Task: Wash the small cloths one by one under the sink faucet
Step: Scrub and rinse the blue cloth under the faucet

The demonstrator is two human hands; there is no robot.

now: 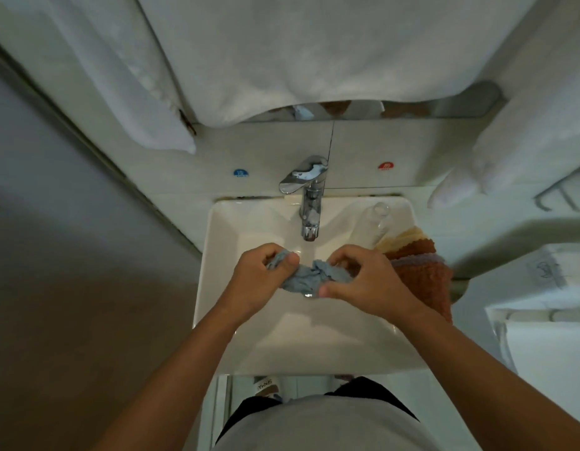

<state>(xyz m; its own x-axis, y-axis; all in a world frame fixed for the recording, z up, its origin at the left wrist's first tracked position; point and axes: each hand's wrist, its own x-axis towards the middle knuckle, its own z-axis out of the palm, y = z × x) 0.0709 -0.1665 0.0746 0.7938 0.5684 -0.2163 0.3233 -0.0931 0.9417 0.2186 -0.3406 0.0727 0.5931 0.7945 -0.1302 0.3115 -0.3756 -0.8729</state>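
The left hand (261,278) has its fingers curled round one end of a small blue-grey cloth (309,277), and the right hand (363,281) pinches and curls round the other end. Between them the cloth is bunched and twisted, held over the basin of the white sink (223,255), just in front of the chrome faucet (309,206) spout. Whether water is running cannot be told — no clear stream shows.

This looks like the rubbing or wringing step. To do it well, the hands should keep the cloth low over the basin and directly under the spout, work the two ends against each other, then twist in opposite directions so drips fall inside the sink, not over its front rim.

On the right rim lies a stack of other cloths (422,271) — cream, brown, lilac — beside a clear glass (374,222). Splashes should be kept off that stack, and the elbow clear of the glass.
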